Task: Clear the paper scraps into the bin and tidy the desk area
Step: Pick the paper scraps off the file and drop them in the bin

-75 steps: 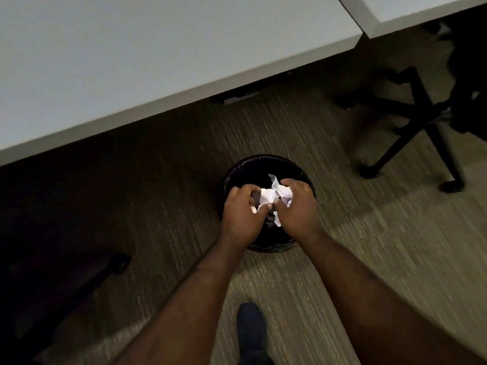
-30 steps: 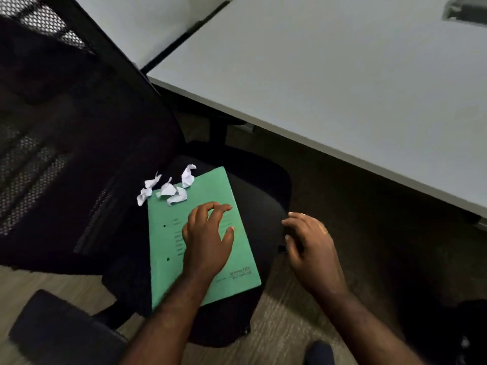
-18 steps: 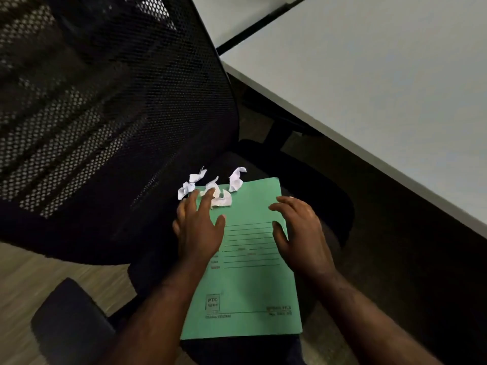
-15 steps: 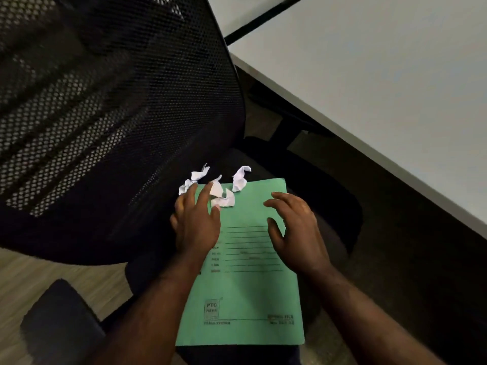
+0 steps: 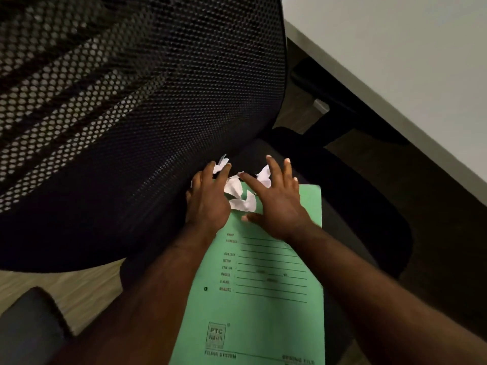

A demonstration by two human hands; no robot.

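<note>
A black office chair with a mesh backrest (image 5: pixel 131 114) is standing beside a pale grey desk top (image 5: pixel 408 61), over a wood-grain floor (image 5: pixel 79 288). A green card file folder printed with form lines (image 5: pixel 263 299) is lying on the padded black seat (image 5: pixel 369 212). Crumpled white paper scraps (image 5: pixel 238 192) are sitting at the folder's far edge — some on the card, some on the seat against the backrest. The left hand (image 5: pixel 207 204) is lying over the leftmost scraps, fingers loosely curled, grasp not discernible. The right hand (image 5: pixel 276 204) is hovering with fingers spread wide — gripping nothing, its index finger reaching across the scraps.
</note>
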